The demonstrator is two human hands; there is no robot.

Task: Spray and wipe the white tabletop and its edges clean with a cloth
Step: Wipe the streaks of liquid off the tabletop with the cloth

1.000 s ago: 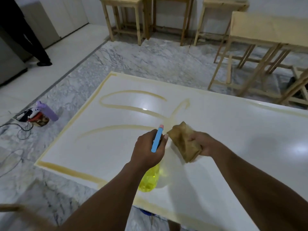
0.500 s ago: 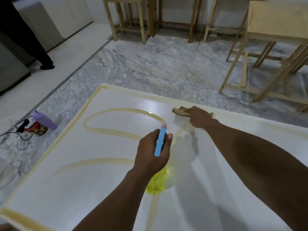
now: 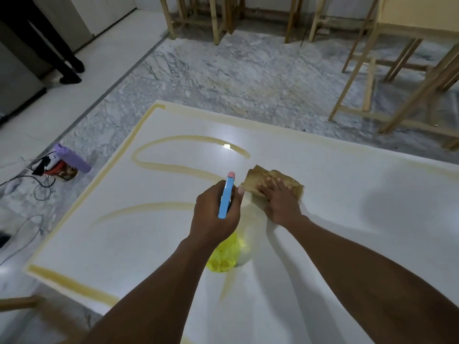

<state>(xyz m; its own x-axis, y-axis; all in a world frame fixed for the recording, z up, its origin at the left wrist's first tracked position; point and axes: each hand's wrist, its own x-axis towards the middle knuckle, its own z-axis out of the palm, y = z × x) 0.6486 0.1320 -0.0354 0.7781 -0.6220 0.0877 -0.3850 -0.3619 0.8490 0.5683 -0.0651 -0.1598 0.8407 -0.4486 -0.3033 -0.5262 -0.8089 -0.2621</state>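
We are pressing our right hand (image 3: 279, 199) flat, fingers spread, on the brown cloth (image 3: 273, 183) on the white tabletop (image 3: 347, 194), while our left hand (image 3: 214, 217) is gripping the spray bottle (image 3: 226, 197) upright, fingers closed around it

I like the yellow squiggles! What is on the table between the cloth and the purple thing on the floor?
In the head view, a looping yellow streak crosses the white tabletop between the cloth and the purple thing.

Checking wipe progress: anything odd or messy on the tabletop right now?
Yes. Yellow-brown streaks loop across the white tabletop, and a similar band runs along its edges, all unwiped. The right hand presses the cloth flat at one streak's end; the left hand holds the spray bottle.
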